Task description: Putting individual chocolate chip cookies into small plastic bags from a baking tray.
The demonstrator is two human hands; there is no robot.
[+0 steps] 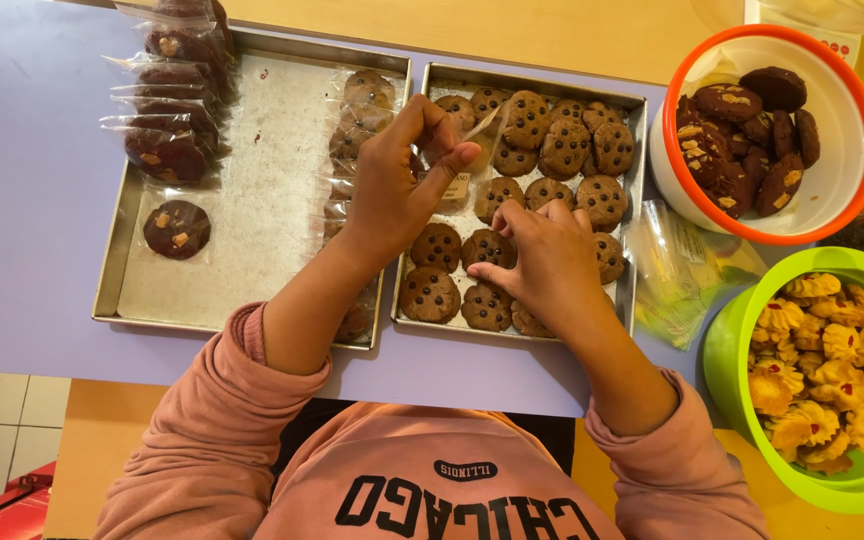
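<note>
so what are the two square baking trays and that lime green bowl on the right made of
The two square baking trays, left one and right one, look like thin metal, probably aluminium: dull silver-grey with folded rims and a soft sheen. The lime green bowl holding yellow flower-shaped cookies looks like moulded plastic: even bright colour, smooth thick rim, slight gloss.

Two metal baking trays [252, 330] lie side by side, two round tubs [857, 110] of cookies stand beside them, and two hands [392, 190] work above.
</note>
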